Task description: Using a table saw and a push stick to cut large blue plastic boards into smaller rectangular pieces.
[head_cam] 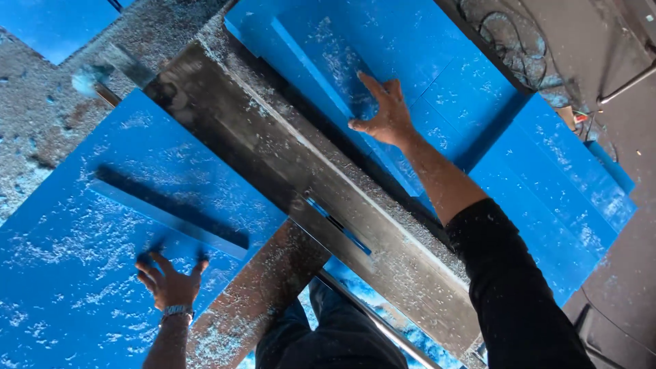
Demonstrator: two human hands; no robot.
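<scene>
Blue foam boards are pressed flat on both sides of a saw table (383, 225), seen from a head-worn camera looking down. The near board (89, 225), a broad matt-blue sheet dusted with pale shavings, fills the view from nine to seven o'clock; a narrow blue strip (171, 215) is laid across it, raised slightly and casting a dark shadow. The far board (437, 82), equally blue and speckled, is seen from twelve to three o'clock, with a stepped edge along its left side and further blue panels (567, 184) stacked beyond it toward four o'clock. Between the two, a grey metal bed, thick with sawdust, runs diagonally from eleven to five o'clock, its narrow slot (338, 229) showing blue beneath. The left hand (169, 281), a watch (178, 311) on its wrist, is spread open and laid palm-down on the near board, gripping nothing. The right hand (383, 113), arm outstretched in a black sleeve (512, 287), is likewise flattened, fingers extended, against the far board. Coiled dark cable (509, 41) is seen on the floor at one o'clock.
</scene>
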